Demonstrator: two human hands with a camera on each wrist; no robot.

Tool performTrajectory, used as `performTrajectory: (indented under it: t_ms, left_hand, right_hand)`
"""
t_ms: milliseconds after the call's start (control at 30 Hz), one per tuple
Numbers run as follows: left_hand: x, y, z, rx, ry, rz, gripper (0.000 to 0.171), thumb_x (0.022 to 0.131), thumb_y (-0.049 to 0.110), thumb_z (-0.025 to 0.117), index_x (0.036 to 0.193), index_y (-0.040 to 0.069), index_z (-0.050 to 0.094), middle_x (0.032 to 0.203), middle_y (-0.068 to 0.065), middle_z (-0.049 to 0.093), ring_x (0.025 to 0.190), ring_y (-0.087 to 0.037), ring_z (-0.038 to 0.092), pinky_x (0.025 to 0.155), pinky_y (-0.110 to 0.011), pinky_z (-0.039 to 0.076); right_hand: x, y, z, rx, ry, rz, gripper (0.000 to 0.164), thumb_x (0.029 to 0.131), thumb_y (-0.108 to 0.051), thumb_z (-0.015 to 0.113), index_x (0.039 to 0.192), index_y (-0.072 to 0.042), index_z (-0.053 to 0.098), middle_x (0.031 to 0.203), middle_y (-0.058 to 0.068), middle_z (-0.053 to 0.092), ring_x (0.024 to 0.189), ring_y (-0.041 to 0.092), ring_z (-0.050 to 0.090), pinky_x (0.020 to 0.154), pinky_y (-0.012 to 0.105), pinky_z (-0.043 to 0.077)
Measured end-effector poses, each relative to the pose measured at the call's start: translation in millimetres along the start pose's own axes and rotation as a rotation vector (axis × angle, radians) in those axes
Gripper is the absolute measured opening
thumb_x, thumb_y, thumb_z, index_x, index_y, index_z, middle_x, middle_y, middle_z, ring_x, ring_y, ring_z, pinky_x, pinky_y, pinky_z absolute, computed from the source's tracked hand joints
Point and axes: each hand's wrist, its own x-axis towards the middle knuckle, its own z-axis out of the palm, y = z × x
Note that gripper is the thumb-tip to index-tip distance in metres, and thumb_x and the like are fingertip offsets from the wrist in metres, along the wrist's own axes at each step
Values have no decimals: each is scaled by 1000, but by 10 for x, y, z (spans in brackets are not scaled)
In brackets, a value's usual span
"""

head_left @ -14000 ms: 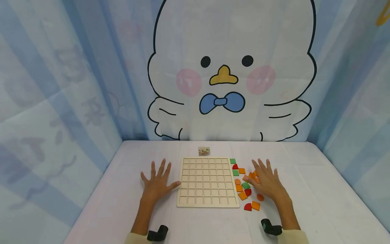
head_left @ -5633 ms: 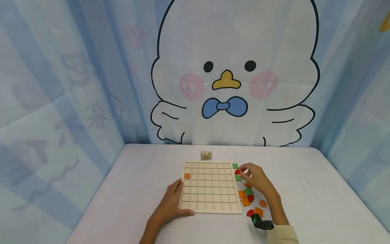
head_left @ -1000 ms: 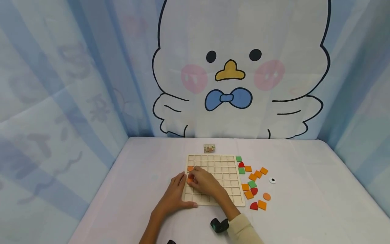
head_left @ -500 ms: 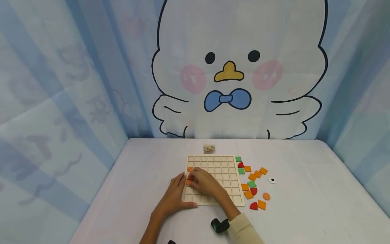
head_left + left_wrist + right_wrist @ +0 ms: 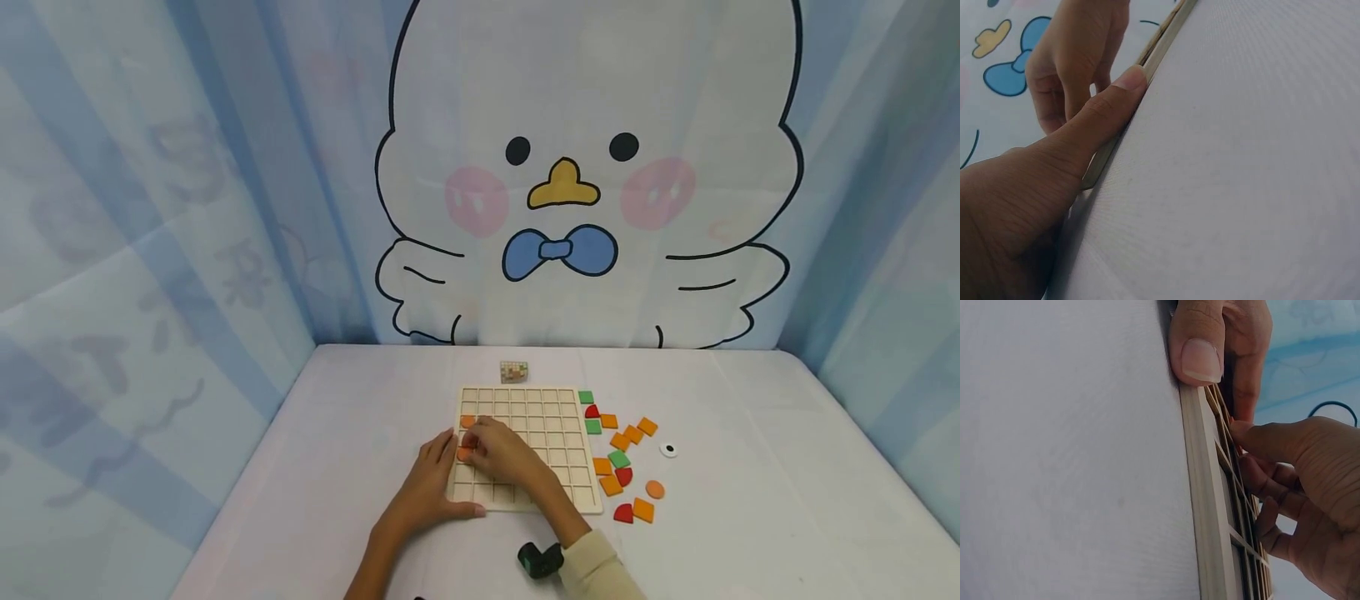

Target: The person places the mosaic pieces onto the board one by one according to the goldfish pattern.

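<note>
A pale wooden grid board lies on the table. My left hand rests along its near-left corner, straight fingers by the left edge and thumb on the front edge, as the left wrist view also shows for the thumb. Over the board's left column my right hand pinches an orange disc between thumb and fingertips, right at the cells. In the right wrist view only an orange sliver shows by those fingertips. Another orange disc sits in a left-column cell farther back.
Right of the board lie several loose pieces: orange squares, red quarter-circles, green pieces, an orange disc and a white eye-like disc. A small patterned card stands behind the board. A printed curtain backs the table.
Both hands lay spread beside the bare board at first. My left hand moved to its corner; one orange disc came onto the board, and my right hand crossed from the loose pieces with another.
</note>
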Motion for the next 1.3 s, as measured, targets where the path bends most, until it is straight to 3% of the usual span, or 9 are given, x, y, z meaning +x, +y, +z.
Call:
performTrajectory:
  t_ms: [800, 1000, 1300]
  left_hand:
    - [0, -8, 8, 10, 20, 18, 120, 66, 71, 75, 154, 4, 27, 159, -18, 25, 144, -36, 27, 112, -53, 35]
    - [-1, 11, 3, 13, 25, 14, 121, 66, 71, 75, 153, 2, 27, 159, -18, 25, 144, -36, 27, 112, -52, 35]
    - [-11, 11, 13, -3, 39, 3, 123, 64, 71, 76, 154, 2, 26, 159, -17, 25, 144, -35, 27, 112, -52, 35]
  right_hand:
    - [-44, -29, -120, -12, 10, -14, 15, 91, -15, 69, 103, -7, 69, 99, 2, 62, 87, 12, 59, 77, 23, 52]
    - [-113, -48, -259, 6, 39, 24, 16, 92, -19, 69, 105, -9, 70, 99, 0, 63, 85, 9, 57, 74, 20, 52]
    - [-269, 0, -507, 19, 128, 11, 15, 91, -14, 69, 103, -6, 70, 90, -1, 63, 77, 10, 55, 68, 20, 51]
